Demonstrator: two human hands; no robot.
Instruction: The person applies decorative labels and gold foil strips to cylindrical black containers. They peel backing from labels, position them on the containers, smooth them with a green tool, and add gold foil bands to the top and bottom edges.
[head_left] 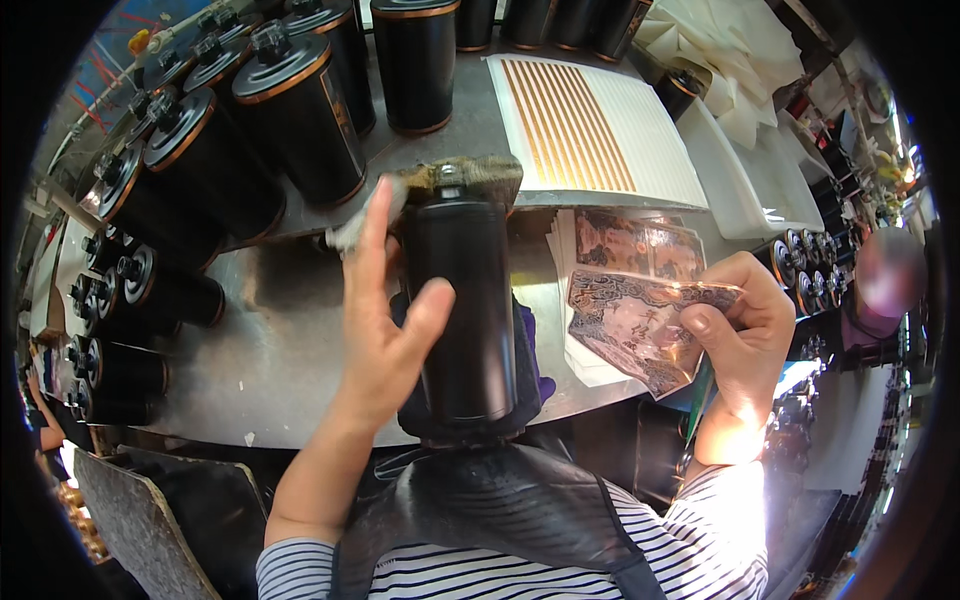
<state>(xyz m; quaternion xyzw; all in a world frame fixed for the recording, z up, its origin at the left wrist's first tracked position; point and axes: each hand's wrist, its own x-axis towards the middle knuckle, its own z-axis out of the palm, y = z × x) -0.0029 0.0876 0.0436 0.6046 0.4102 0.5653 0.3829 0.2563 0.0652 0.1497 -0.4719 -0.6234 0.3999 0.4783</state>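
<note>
A plain black canister lies in front of me, its far end against a worn, dark-stained block. Purple cloth shows under its near right side. My left hand is open at the canister's left, thumb spread over its side; whether it touches is unclear. A whitish rag shows behind those fingers. Between thumb and fingers, my right hand pinches the right edge of a copper-and-black patterned label. The label hangs above a stack of similar printed sheets.
Finished black canisters with copper rims crowd the far left of the metal table. A sheet of copper strips lies at the back, beside a white plastic tray. Another person is at the far right.
</note>
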